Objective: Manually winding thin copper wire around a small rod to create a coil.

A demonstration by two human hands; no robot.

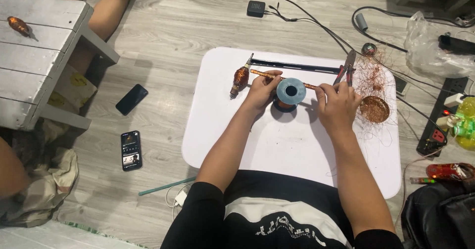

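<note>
Top view of a white board (277,150) on a grey plank floor (163,46), with a grey wooden bench (34,66) at left. The left hand (261,91) and right hand (337,104) each pinch one end of a copper-wound rod (262,74) that passes through a blue spool (290,91) at the board's centre. Nearby: a copper wire coil (374,108), red pliers (345,71), two phones (131,150), a clear plastic bag (430,51), a black power strip (440,120).
</note>
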